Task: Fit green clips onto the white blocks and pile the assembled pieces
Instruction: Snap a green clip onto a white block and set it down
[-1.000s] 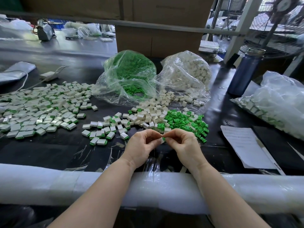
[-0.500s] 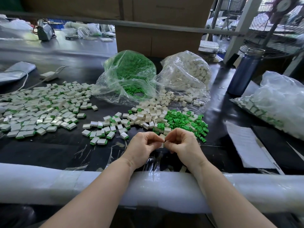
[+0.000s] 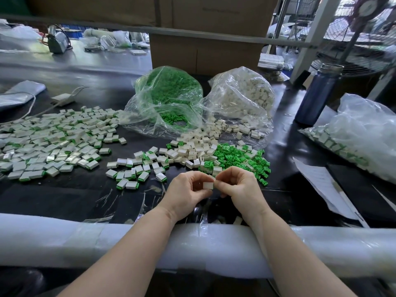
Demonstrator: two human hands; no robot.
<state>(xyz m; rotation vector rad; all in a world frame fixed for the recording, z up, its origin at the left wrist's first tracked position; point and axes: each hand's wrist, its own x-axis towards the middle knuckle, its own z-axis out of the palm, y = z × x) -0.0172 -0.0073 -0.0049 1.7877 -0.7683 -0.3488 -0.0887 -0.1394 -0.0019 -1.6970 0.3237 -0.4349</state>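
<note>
white block [image 3: 208,185] lies long axis left-right, pinched between both hands [image 3: 212,187].

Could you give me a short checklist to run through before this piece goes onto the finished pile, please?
1. White block pinched between left hand and right hand: ok.
2. Green clip seated on that block: cannot tell, the fingers hide its edges.
3. Space on the pile of assembled pieces at the left: ok, it lies spread flat with bare table in front of it.
4. Loose green clips within reach for the next piece: ok, heaped just beyond the right hand.
5. Loose white blocks within reach: ok, beside the clips.
</note>
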